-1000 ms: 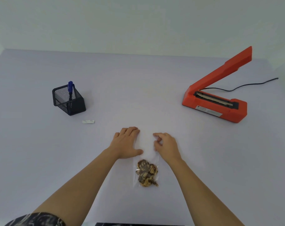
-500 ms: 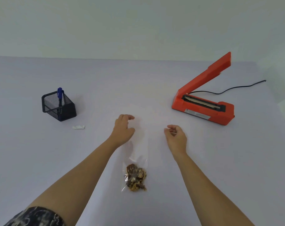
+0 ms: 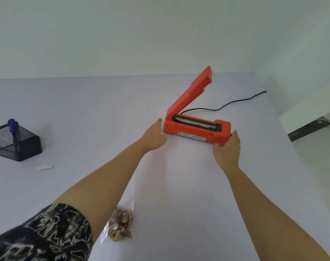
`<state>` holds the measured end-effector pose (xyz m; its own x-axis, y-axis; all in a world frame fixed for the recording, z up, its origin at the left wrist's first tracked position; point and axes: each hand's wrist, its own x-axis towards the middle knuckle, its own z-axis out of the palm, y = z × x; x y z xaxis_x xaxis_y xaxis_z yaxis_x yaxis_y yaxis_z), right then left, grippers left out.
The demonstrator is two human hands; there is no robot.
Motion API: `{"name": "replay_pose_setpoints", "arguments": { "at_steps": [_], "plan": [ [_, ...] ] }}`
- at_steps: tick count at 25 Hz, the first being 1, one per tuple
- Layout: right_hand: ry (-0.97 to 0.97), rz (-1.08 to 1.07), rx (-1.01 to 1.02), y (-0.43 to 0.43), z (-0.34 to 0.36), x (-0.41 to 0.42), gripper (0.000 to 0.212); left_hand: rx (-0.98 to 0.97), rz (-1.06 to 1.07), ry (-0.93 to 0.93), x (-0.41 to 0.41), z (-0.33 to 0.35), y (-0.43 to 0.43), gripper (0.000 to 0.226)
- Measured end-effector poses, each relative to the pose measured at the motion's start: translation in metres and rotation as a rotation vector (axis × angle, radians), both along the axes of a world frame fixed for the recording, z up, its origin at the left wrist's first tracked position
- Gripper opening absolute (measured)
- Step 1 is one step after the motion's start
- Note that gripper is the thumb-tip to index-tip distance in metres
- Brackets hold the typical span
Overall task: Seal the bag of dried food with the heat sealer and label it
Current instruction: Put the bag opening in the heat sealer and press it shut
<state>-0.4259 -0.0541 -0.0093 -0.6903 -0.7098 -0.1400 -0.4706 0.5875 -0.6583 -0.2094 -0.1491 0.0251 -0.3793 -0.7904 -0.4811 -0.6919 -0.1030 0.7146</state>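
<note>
The orange heat sealer [image 3: 195, 131] sits on the white table with its lid arm raised and the sealing strip exposed. My left hand [image 3: 154, 136] lies against its left end, fingers straight along the side and thumb at the front corner. My right hand [image 3: 226, 148] wraps around its right end. The clear bag of dried food [image 3: 121, 226] lies flat near the front edge, partly hidden under my left forearm, with neither hand on it. A small white label [image 3: 44, 166] rests on the table at the left.
A black mesh holder [image 3: 19, 147] with a blue pen [image 3: 12, 125] stands at the far left. The sealer's black cord [image 3: 226, 104] trails back to the right. The table's right edge [image 3: 300, 166] drops off to the floor.
Both hands left the bag and reached forward to the two ends of the heat sealer. The camera moved closer and turned toward the sealer; the bag stays near the front edge.
</note>
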Motion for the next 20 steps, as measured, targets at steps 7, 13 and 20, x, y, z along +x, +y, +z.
{"name": "replay_pose_setpoints", "arguments": {
  "at_steps": [7,13,20],
  "plan": [
    [-0.163,0.037,-0.046,0.038,0.002,0.010,0.071,0.028,0.129,0.148,0.001,-0.006,0.006,0.069],
    [-0.195,0.022,-0.095,0.095,0.006,0.029,0.069,-0.007,0.098,0.125,0.009,0.000,0.034,0.062],
    [-0.150,0.028,-0.082,0.113,0.009,0.037,0.068,-0.057,0.076,0.082,0.023,0.002,0.051,0.060]
  ]
}}
